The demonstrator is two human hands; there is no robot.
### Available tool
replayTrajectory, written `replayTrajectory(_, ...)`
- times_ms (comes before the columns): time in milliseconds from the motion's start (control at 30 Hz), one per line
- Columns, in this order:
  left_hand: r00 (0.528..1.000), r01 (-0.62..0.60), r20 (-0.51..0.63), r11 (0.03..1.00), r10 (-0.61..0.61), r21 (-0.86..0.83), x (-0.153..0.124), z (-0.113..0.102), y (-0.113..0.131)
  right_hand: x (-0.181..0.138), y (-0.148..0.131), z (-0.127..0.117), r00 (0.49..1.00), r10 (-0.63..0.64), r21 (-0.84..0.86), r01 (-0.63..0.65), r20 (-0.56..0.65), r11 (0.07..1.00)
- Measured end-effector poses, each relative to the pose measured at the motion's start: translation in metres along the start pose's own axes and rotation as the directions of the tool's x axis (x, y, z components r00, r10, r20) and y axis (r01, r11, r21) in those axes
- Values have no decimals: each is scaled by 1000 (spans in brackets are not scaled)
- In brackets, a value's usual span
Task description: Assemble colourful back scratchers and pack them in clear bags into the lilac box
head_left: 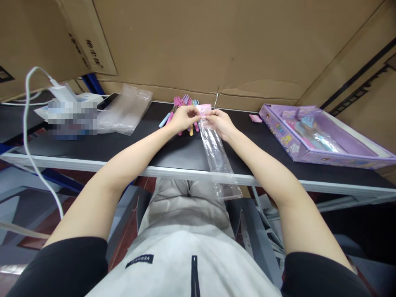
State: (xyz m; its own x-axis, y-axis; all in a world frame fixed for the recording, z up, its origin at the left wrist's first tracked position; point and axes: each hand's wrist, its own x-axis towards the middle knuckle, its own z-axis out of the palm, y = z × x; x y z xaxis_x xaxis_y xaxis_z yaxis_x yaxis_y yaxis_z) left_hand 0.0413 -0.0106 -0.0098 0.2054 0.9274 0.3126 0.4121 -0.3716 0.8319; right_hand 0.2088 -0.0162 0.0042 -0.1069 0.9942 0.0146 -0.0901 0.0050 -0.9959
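Observation:
My left hand (pixel 183 118) and my right hand (pixel 219 122) both pinch the pink-topped end of a long clear plastic bag (pixel 218 154). The bag runs from my fingers toward me and hangs over the front edge of the black table (pixel 148 148). A bunch of small pink, blue and yellow toy forks (pixel 182 103) lies just behind and under my left hand. Whether anything is inside the bag I cannot tell.
A stack of clear plastic bags (pixel 125 109) lies at the left. Beside it are a blurred object (pixel 72 117), a white charger with a cable (pixel 27 123) and a phone. A purple toy box (pixel 318 134) sits at the right, with a small pink card (pixel 255 118) nearby. Cardboard boxes (pixel 216 45) stand behind.

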Motion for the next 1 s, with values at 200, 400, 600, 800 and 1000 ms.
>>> replayTrajectory(200,998,-35,-57,997,38,62,-5,0,4,0,1,2,999,-37,2,37,-39,999)
replayTrajectory(400,994,-40,-98,993,51,110,-3,0,1,3,1,1,997,-72,-15,71,-40,997)
replayTrajectory(600,996,-23,-86,1000,25,16,6,1,-12,-1,2,2,998,-68,-36,67,-14,997)
replayTrajectory(800,995,-64,-72,998,66,27,10,-1,-12,5,8,-1,992,-124,-93,123,-11,988)
replayTrajectory(1000,990,-129,-45,989,133,78,11,-2,-8,16,8,-12,975,-216,-179,203,-56,963)
